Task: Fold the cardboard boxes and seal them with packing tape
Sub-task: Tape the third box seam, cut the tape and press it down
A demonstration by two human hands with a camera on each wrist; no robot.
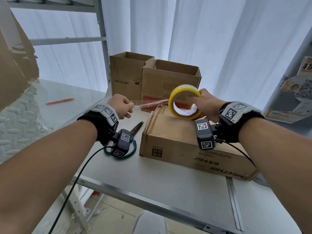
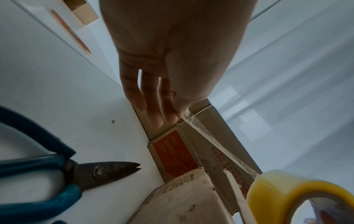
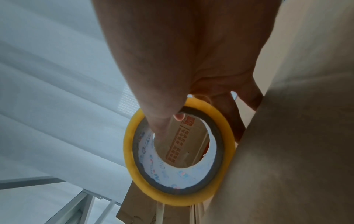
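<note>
Two hands pay out tape: my right hand grips the roll, left hand pinches the strip; next, lay it along the box seam.

The tape roll is glossy yellow plastic on a printed paper core; its pulled strip is clear and shiny. The box under it is matt, creased brown cardboard. The scissors left of the box have dull dark metal blades and smooth teal handles. The counter is smooth and white.
</note>
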